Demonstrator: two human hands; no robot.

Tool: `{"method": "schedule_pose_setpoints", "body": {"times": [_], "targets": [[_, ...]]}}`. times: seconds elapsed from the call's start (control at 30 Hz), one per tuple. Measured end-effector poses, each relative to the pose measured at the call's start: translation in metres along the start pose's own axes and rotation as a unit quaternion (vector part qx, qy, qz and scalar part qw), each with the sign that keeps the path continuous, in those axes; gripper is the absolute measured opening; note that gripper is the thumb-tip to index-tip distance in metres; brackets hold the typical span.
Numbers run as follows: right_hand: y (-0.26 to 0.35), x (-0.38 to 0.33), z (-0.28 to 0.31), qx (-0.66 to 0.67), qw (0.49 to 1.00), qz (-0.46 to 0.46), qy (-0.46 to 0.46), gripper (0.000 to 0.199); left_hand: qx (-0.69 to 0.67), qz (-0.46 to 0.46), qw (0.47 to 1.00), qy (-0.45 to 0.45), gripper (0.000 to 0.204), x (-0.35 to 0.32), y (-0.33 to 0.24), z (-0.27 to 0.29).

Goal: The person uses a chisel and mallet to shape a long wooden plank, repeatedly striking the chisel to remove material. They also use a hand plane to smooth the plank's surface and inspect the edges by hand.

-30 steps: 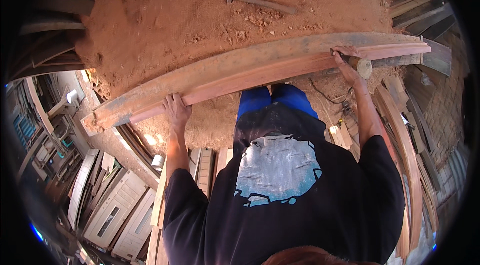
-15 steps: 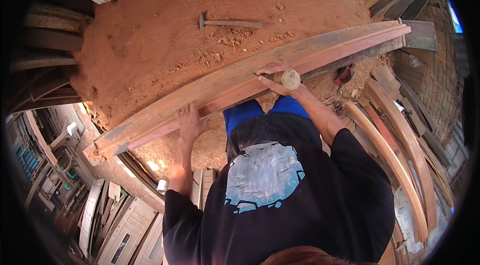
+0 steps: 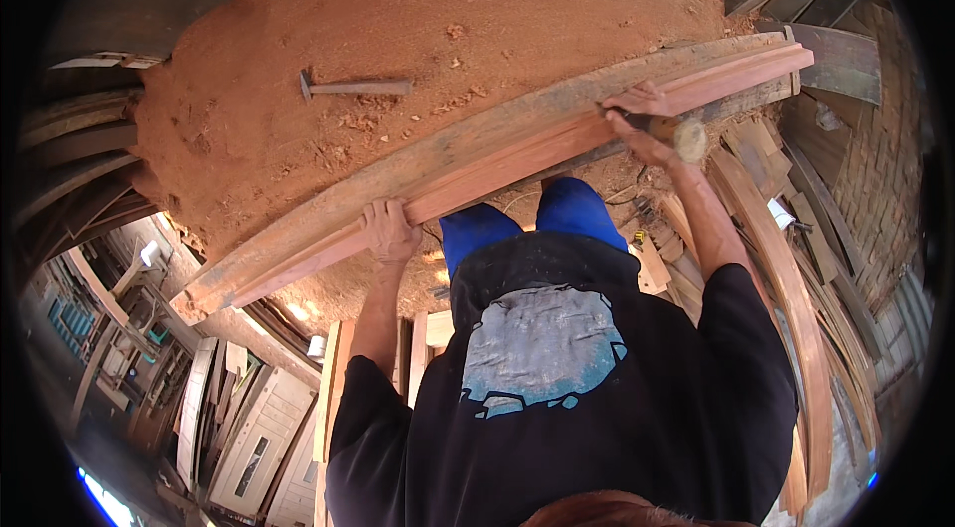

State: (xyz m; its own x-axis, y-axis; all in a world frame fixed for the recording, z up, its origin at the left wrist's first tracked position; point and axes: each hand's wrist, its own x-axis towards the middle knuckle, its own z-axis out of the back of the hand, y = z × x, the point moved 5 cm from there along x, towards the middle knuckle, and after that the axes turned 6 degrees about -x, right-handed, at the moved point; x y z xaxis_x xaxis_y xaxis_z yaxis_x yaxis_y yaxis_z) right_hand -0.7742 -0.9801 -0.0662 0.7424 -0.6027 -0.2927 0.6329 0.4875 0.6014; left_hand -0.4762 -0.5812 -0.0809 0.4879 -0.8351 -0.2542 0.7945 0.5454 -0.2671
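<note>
nearest in view is the person's dark shirt with a pale blue print, and blue trousers below it. just beyond, the left hand (image 3: 390, 231) is closed over the near edge of a long curved wooden beam (image 3: 497, 154), fingers wrapped on top. further right, the right hand (image 3: 637, 114) presses on the same beam while gripping a wooden handle (image 3: 686, 139), probably of a tool; its working end is hidden.

the beam lies straight in front of both hands, its long axis running from near left up to far right, so the left hand sits on the nearer stretch and the right hand on the farther one. it is reddish along its near face and grey, weathered on top, gently bowed.

beyond it spreads a mound of red sawdust (image 3: 418, 20), with a hammer (image 3: 353, 87) lying well apart from both hands. curved planks (image 3: 786, 288) are stacked at the right.
</note>
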Motion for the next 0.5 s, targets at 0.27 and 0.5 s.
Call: {"method": "schedule_pose_setpoints", "body": {"times": [0.27, 0.5], "targets": [[-0.072, 0.01, 0.048, -0.08, 0.996, -0.007, 0.026, 0.027, 0.022, -0.003, 1.0, 0.013, 0.047, 0.007, -0.009, -0.002], [0.0, 0.013, 0.014, 0.003, 0.994, -0.018, 0.103, 0.035, 0.018, 0.0, 1.0, 0.025, 0.048, 0.007, -0.014, -0.001]]}}
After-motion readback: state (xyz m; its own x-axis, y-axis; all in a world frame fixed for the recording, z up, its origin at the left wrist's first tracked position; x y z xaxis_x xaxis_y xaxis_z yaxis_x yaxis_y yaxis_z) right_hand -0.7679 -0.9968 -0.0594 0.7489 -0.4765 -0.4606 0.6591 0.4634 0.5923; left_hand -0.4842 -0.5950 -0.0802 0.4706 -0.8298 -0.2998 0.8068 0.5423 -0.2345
